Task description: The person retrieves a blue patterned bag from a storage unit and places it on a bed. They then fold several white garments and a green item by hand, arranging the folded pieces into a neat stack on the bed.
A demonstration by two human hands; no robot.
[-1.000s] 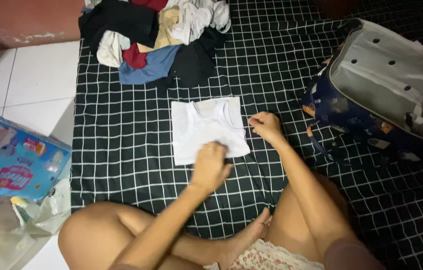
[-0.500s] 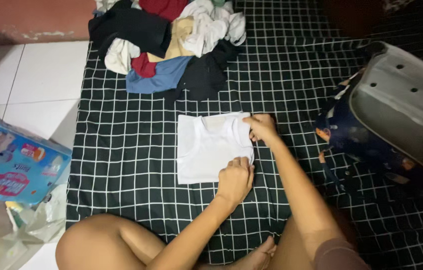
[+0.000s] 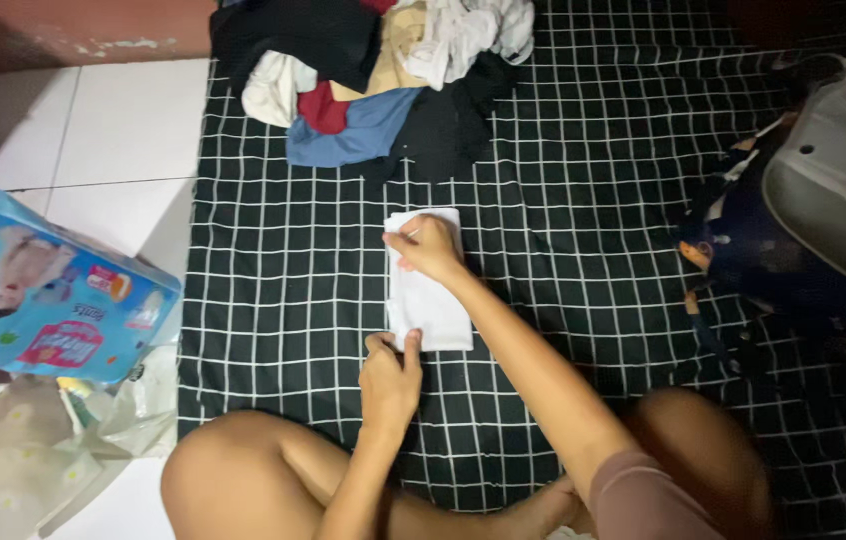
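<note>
A small white garment lies folded into a narrow strip on the black checked mattress. My right hand presses on the strip's far end, fingers curled over its left edge. My left hand rests at the near end, its fingertips pinching the lower left corner. Both forearms reach in from the bottom of the view.
A heap of mixed clothes sits at the mattress's far end. An open dark blue bag with a pale lining lies at the right. A blue printed package and plastic bags lie on the white tiled floor to the left.
Both hands carried the garment's right side over to the left, halving its width. The camera view shifted left.
</note>
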